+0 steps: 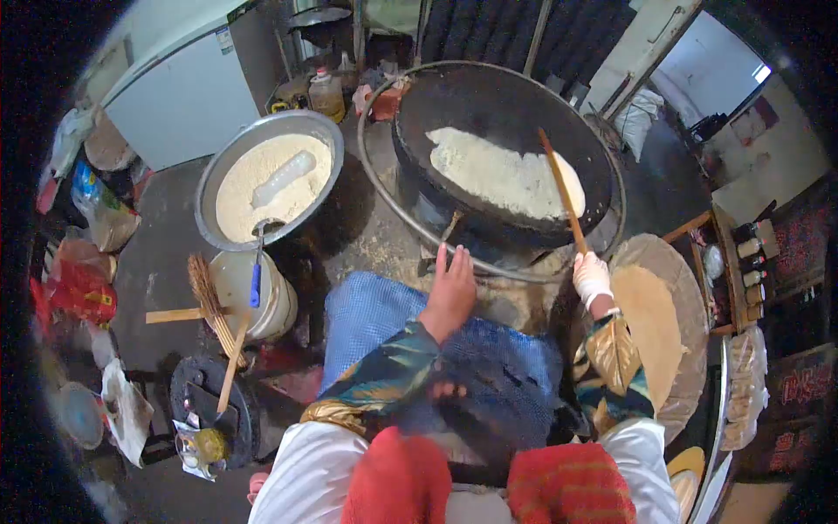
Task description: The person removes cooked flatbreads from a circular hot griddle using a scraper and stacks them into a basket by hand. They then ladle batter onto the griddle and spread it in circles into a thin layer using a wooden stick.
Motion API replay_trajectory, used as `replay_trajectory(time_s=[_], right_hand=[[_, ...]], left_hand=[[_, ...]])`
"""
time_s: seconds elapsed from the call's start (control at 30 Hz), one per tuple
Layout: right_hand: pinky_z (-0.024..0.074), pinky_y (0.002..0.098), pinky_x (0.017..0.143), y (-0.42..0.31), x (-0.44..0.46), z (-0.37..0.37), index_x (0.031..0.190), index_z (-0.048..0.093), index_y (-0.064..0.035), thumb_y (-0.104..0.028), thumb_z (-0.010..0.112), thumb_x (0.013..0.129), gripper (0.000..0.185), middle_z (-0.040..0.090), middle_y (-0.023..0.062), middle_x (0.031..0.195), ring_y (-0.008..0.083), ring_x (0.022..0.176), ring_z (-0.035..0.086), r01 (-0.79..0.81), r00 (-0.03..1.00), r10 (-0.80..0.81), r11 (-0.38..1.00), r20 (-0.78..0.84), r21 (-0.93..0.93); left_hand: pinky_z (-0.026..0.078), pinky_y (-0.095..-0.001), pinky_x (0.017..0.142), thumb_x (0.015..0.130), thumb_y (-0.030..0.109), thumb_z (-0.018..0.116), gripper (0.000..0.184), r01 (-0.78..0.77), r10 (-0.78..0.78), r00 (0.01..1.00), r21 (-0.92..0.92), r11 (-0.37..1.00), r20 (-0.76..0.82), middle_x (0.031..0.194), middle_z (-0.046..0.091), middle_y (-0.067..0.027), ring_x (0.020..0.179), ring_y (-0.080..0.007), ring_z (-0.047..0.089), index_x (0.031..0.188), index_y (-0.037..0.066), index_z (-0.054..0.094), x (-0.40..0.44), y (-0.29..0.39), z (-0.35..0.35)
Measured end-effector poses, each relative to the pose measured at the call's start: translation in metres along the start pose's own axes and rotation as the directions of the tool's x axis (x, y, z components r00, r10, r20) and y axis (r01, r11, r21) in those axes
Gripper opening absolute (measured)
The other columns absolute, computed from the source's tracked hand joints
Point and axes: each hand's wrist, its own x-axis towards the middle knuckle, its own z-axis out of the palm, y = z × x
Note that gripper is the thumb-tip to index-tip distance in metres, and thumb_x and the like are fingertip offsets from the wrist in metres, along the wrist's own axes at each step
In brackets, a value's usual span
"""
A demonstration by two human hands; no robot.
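In a white glove, my right hand (593, 278) grips the lower end of a long, thin wooden spatula (557, 175). The spatula slants up across a large round black griddle (489, 100), its blade over the right part of a pale, uneven sheet of batter (493, 175). My left hand (449, 293) is bare and holds nothing, its fingers stretched out toward the griddle's near edge. It hovers over a blue woven cloth (371, 306) across my lap. To the right of my right hand lies a round tan flatbread or crepe (650, 327) on a wide round mat (694, 349).
At left stands a metal basin (327, 131) of pale batter with a clear bottle (284, 179) in it. A ladle (256, 271) with a blue handle and a straw brush (209, 297) rest at a white bucket (284, 301). A metal hoop (371, 166) rings the griddle.
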Motion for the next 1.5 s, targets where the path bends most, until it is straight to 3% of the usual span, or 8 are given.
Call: replay_trajectory(time_s=[0.1, 0.5, 0.67, 0.93, 1.07, 1.27, 1.37, 1.5], right_hand=[[0.0465, 0.0517, 0.064, -0.026, -0.021, 0.002, 0.086, 0.051, -0.0071, -0.034, 0.043, 0.091, 0.029, 0.061, 0.0220, 0.072, 0.0424, 0.069, 0.059, 0.195, 0.967, -0.187, 0.980, 0.171, -0.028], [0.0463, 0.0497, 0.076, 0.007, 0.018, 0.006, 0.091, 0.053, -0.0045, -0.033, 0.038, 0.092, 0.032, 0.062, 0.0247, 0.086, 0.0407, 0.083, 0.060, -0.139, 0.981, 0.153, 0.984, 0.119, -0.115], [0.0472, 0.0500, 0.058, -0.014, -0.002, 0.016, 0.082, 0.050, -0.0089, -0.031, 0.046, 0.090, 0.024, 0.058, 0.0187, 0.061, 0.0407, 0.059, 0.057, 0.205, 0.978, -0.202, 0.977, -0.045, 0.052], [0.0469, 0.0510, 0.066, -0.008, 0.006, -0.007, 0.083, 0.051, -0.0064, -0.031, 0.042, 0.092, 0.028, 0.061, 0.0221, 0.073, 0.0413, 0.070, 0.059, 0.042, 0.998, -0.042, 0.999, 0.037, -0.013], [0.0465, 0.0498, 0.071, -0.013, -0.012, 0.013, 0.088, 0.052, -0.0061, -0.034, 0.043, 0.091, 0.030, 0.061, 0.0230, 0.076, 0.0410, 0.077, 0.059, 0.038, 0.989, -0.033, 0.999, 0.142, -0.034], [0.0468, 0.0497, 0.070, -0.012, 0.009, 0.013, 0.087, 0.052, -0.0062, -0.032, 0.042, 0.091, 0.028, 0.060, 0.0236, 0.074, 0.0418, 0.073, 0.059, 0.112, 0.994, -0.112, 0.993, -0.010, 0.024], [0.0457, 0.0525, 0.060, -0.028, -0.029, 0.010, 0.087, 0.049, -0.0089, -0.033, 0.044, 0.090, 0.025, 0.058, 0.0231, 0.067, 0.0424, 0.069, 0.058, 0.190, 0.961, -0.206, 0.977, 0.186, 0.101], [0.0469, 0.0518, 0.067, 0.016, 0.014, 0.024, 0.095, 0.050, -0.0065, -0.032, 0.041, 0.093, 0.027, 0.062, 0.0214, 0.075, 0.0421, 0.072, 0.059, 0.037, 0.999, -0.035, 0.993, 0.023, -0.114]], left_hand=[[0.012, -0.0590, 0.108, 0.080, 0.016, 0.044, 0.047, 0.040, -0.047, 0.998, -0.119, 0.992, -0.050, 0.127, 0.049, -0.0212, 0.128, -0.0328, 0.036, 0.119, -0.009, 0.052, -0.002, -0.011, 0.005], [0.009, -0.0607, 0.108, 0.079, 0.014, 0.046, 0.043, 0.149, -0.152, 0.985, -0.042, 0.988, -0.081, 0.129, 0.049, -0.0179, 0.128, -0.0302, 0.038, 0.116, -0.005, 0.055, -0.002, -0.054, 0.008], [0.008, -0.0614, 0.107, 0.077, 0.015, 0.047, 0.042, 0.202, -0.211, 0.976, -0.115, 0.972, -0.063, 0.130, 0.048, -0.0182, 0.127, -0.0301, 0.037, 0.109, -0.008, 0.059, -0.004, -0.077, 0.022], [0.009, -0.0677, 0.102, 0.078, 0.014, 0.049, 0.045, 0.362, -0.369, 0.926, -0.089, 0.928, -0.077, 0.132, 0.044, -0.0157, 0.130, -0.0285, 0.034, 0.120, 0.001, 0.052, 0.004, -0.094, 0.013], [0.017, -0.0687, 0.100, 0.074, 0.016, 0.052, 0.042, 0.077, -0.162, 0.937, -0.271, 0.960, -0.310, 0.121, 0.052, -0.0175, 0.121, -0.0314, 0.044, 0.111, -0.001, 0.057, 0.007, -0.019, 0.007], [0.018, -0.0669, 0.102, 0.076, 0.015, 0.048, 0.040, 0.105, -0.175, 0.930, -0.220, 0.970, -0.324, 0.114, 0.057, -0.0221, 0.115, -0.0338, 0.050, 0.106, -0.010, 0.058, 0.003, 0.004, 0.006], [0.018, -0.0653, 0.103, 0.075, 0.016, 0.047, 0.048, 0.090, -0.132, 0.951, -0.160, 0.983, -0.281, 0.121, 0.052, -0.0252, 0.121, -0.0350, 0.043, 0.114, -0.011, 0.055, -0.001, -0.013, 0.008], [0.014, -0.0664, 0.104, 0.075, 0.015, 0.048, 0.048, 0.117, -0.151, 0.969, -0.176, 0.977, -0.193, 0.123, 0.051, -0.0252, 0.123, -0.0353, 0.042, 0.114, -0.012, 0.053, -0.003, -0.033, 0.009]])
